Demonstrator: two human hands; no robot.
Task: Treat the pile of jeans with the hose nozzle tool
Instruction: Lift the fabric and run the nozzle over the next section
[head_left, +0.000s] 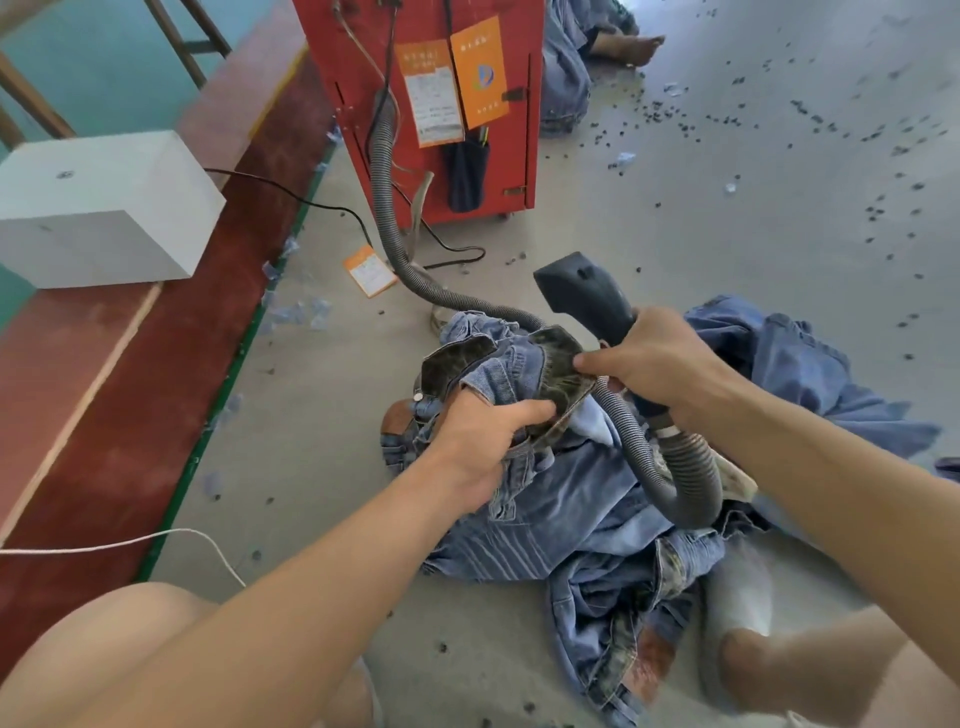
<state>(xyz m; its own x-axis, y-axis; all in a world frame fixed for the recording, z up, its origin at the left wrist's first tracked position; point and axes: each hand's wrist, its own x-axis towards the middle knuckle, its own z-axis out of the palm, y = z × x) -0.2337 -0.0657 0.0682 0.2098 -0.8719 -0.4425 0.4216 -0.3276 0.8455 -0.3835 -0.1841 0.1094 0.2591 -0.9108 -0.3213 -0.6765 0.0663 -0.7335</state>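
A pile of jeans is heaped on the grey concrete floor in front of a seated person, whose bare knees are seen at the lower edge of the view. The topmost pair is held up at its waistband, which is turned outward so that the dark patterned lining is exposed. The left hand is closed around the denim just below the waistband, with the thumb laid over the lining. The right hand is wrapped around the handle of the dark grey hose nozzle tool, while its thumb and forefinger are pinched on the edge of the waistband lining. The nozzle head is pointed up and to the left, above the jeans and apart from them. A ribbed grey hose is looped from the base of the handle over the pile and is led back across the floor to a red machine cabinet, on which orange labels are fixed. A white block is set on a red ledge to the left. Small dark specks are scattered over the floor, and more denim is spread to the right of the pile.
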